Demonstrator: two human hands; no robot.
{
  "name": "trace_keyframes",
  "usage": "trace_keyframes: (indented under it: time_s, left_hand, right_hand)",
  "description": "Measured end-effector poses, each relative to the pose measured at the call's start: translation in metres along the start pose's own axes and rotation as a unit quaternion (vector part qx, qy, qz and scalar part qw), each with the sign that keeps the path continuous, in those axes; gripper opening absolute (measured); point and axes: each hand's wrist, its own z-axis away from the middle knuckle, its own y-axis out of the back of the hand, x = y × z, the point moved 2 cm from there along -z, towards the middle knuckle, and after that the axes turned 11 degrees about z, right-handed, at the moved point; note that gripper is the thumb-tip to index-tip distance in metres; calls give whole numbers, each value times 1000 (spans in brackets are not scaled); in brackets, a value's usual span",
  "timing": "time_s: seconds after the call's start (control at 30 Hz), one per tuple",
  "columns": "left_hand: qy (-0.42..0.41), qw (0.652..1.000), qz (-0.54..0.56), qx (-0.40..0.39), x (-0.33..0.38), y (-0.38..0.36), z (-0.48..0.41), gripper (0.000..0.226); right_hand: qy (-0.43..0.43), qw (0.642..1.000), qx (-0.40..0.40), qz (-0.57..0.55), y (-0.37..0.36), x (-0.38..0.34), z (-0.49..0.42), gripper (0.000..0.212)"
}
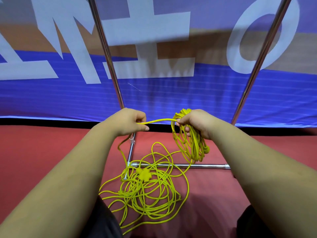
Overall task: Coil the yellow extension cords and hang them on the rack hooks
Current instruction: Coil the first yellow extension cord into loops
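Right hand [197,124]: fingers curled round a coil [190,148] of yellow cord, whose loops hang below the palm; thumb and forefinger also pinch the incoming strand.

Left hand [127,121]: thumb and fingers pinched on the same strand [161,120], which runs nearly level between the two hands. From the left hand the cord drops to the floor.

The rest of the cord lies as a loose tangle [149,198] on the red floor [42,152], partly over the base bar [205,166] of the metal rack. A yellow socket block [144,176] sits on top of the tangle.

The two rack uprights [109,66] rise in front of a blue banner [171,97] with white lettering.
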Motion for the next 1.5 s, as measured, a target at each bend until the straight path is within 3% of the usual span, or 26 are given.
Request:
trace_keyframes:
  time_s: [0.1,0.3,0.47,0.67,0.93,1.1,1.23,1.4,1.5]
  left_hand:
    - [11,999,15,26,-11,9,6,30]
    - [45,967,252,-10,-17,10,19,45]
    - [-20,986,156,46,-10,12,14,18]
    - [-38,975,200,91,1,11,12,21]
    - [-39,945,322,46,7,7,16,22]
    - [-75,955,286,-11,29,4,16,16]
    - [-74,959,271,29,46,-13,5,2]
    - [-52,956,278,77,42,-26,-7,18]
    - [-50,962,268,17,30,-28,-8,18]
  right_hand:
    - [-21,999,25,-1,9,4,-3,22]
    - [-29,998,62,3,15,11,-7,21]
    - [-28,1000,2,-10,15,13,-6,21]
    - [7,996,-87,-16,5,-1,6,13]
    - [21,995,-94,-13,-4,-2,4,21]
    - [39,995,-87,-25,-3,-6,4,24]
    - [28,988,-121,-89,-13,-8,7,29]
    - [59,980,-170,-90,-21,-8,12,21]
    - [67,980,-180,-44,-23,-8,12,10]
